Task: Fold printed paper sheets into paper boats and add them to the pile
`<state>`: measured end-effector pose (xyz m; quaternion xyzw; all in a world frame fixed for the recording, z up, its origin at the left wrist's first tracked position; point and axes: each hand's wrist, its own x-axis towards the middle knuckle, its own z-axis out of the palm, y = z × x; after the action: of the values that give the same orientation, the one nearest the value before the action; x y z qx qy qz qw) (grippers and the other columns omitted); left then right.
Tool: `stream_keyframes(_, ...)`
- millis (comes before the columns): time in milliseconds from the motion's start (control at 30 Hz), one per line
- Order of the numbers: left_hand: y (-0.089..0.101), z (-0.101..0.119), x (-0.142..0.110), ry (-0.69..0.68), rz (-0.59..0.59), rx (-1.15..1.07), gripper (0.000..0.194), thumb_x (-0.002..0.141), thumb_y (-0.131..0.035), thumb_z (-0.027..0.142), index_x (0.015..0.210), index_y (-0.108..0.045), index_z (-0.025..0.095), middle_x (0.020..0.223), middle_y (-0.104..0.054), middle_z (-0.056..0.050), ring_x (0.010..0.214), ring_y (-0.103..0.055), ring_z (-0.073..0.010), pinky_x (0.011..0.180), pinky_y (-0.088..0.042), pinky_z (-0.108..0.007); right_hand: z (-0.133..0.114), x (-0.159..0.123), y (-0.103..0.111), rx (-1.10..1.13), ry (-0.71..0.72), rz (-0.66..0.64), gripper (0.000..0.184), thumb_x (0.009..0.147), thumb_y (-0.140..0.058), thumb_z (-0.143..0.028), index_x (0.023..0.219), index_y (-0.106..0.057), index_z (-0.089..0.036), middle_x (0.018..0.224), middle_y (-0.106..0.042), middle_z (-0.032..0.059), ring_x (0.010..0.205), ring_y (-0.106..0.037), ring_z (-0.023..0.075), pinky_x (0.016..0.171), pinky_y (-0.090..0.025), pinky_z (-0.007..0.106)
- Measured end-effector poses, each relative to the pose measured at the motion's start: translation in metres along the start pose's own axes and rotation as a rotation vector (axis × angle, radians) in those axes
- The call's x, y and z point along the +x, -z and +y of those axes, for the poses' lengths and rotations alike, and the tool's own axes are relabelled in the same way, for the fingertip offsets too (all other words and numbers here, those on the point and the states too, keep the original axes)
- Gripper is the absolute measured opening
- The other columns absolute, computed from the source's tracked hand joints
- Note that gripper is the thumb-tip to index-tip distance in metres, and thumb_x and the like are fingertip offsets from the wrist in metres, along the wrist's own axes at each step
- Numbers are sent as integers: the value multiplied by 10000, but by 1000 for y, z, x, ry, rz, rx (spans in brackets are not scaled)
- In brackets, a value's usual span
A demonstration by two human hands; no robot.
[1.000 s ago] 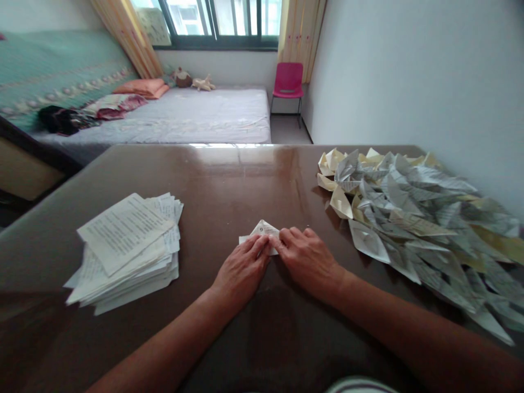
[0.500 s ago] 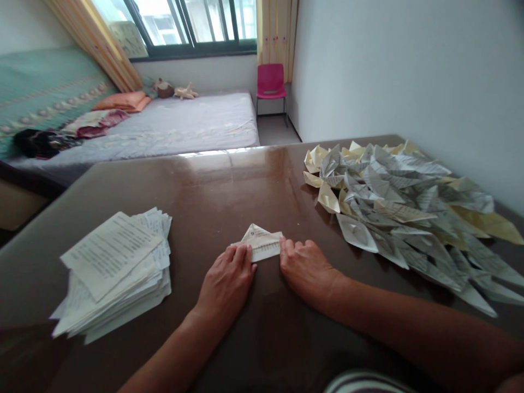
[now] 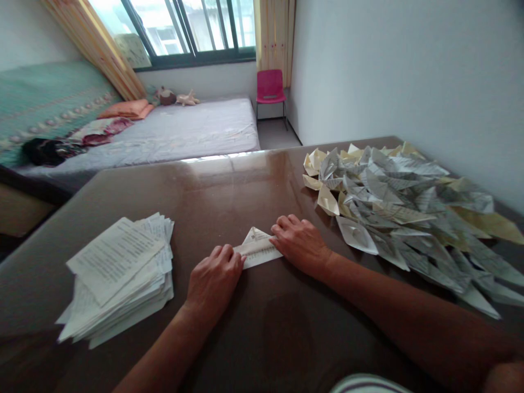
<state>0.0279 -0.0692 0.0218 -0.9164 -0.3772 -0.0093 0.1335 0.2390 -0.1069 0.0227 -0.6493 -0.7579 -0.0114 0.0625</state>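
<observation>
A folded sheet of printed paper [image 3: 257,252] lies on the brown table between my hands, its top a small triangle with a strip folded along the lower edge. My left hand [image 3: 216,273] grips its left end, fingers curled and pressed together. At the right end my right hand [image 3: 301,243] holds the paper, its fingers bent over the corner. The fingertips of both hands are partly hidden. Off to the left sits a stack of printed sheets [image 3: 118,273]. A heap of folded paper boats [image 3: 393,202] covers the table's right side.
The glossy brown table [image 3: 229,191] reaches to its far edge near a bed [image 3: 204,125]. A pink chair [image 3: 270,87] stands by the window. On the right, a white wall [image 3: 393,71] runs beside the table.
My left hand has shifted slightly left and my right hand a little upward. The right fingers now bend over the paper's corner, and the paper lies a bit more tilted.
</observation>
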Motion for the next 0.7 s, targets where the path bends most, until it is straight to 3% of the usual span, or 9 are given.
stream_keyframes(67,-3,-2,1,16,2,-33,296,958,-414,313,789,-633,208,833,-614,-40,853,-586,-203,634,-456,-287,6,6,-8,99,7,40,257,902,-540,-419,991,-603,-186,1097,-617,103,1040,-512,254,764,-412,345)
stream_keyframes(167,-6,-4,2,37,-11,-92,275,959,-415,332,821,-626,222,863,-620,-28,877,-588,-196,635,-473,-277,12,10,-20,305,36,40,234,850,-624,-397,957,-587,-192,1130,-614,70,1063,-499,231,818,-398,348)
stream_keyframes(267,-9,-4,2,70,41,-179,214,939,-467,329,1064,-615,240,1064,-635,-36,998,-572,-205,711,-507,-286,15,10,-25,516,38,24,161,790,-685,-285,858,-574,-190,1069,-640,42,1028,-524,203,830,-391,328)
stream_keyframes(333,-12,-4,2,81,104,-266,403,910,-526,330,1303,-488,245,1244,-590,-50,1112,-530,-221,801,-513,-305,15,9,-25,677,50,-4,101,794,-656,-216,841,-570,-191,944,-658,16,905,-566,162,773,-404,286)
stream_keyframes(400,-15,-6,3,82,142,-402,575,885,-567,349,1412,-364,242,1272,-591,-57,1122,-529,-231,852,-506,-324,13,8,-23,852,93,-36,44,825,-605,-191,863,-584,-192,842,-650,-8,785,-577,126,713,-413,251)
stream_keyframes(500,-16,-7,4,132,126,-710,454,855,-601,378,1282,-525,243,1063,-691,-37,942,-611,-209,809,-512,-315,10,10,-21,1105,115,-15,55,838,-597,-215,885,-614,-192,844,-644,-12,771,-581,116,719,-433,240)
stream_keyframes(567,-14,-6,5,230,66,-1014,311,839,-615,390,1094,-633,214,920,-706,-29,799,-636,-181,709,-523,-283,7,12,-20,1272,17,55,138,812,-640,-257,928,-606,-191,878,-642,-3,787,-587,122,723,-450,247)
stream_keyframes(633,-12,-4,7,348,12,-1366,281,814,-643,395,988,-636,174,824,-693,-27,702,-634,-160,610,-516,-249,5,13,-21,1431,-106,86,279,766,-695,-301,987,-565,-191,913,-645,10,796,-597,131,717,-469,259)
stream_keyframes(700,-10,1,8,447,4,-1652,304,778,-688,385,961,-601,158,769,-671,-14,650,-623,-141,558,-505,-225,0,12,-21,1532,-158,13,384,712,-745,-327,1001,-533,-190,928,-649,20,804,-606,140,716,-486,272)
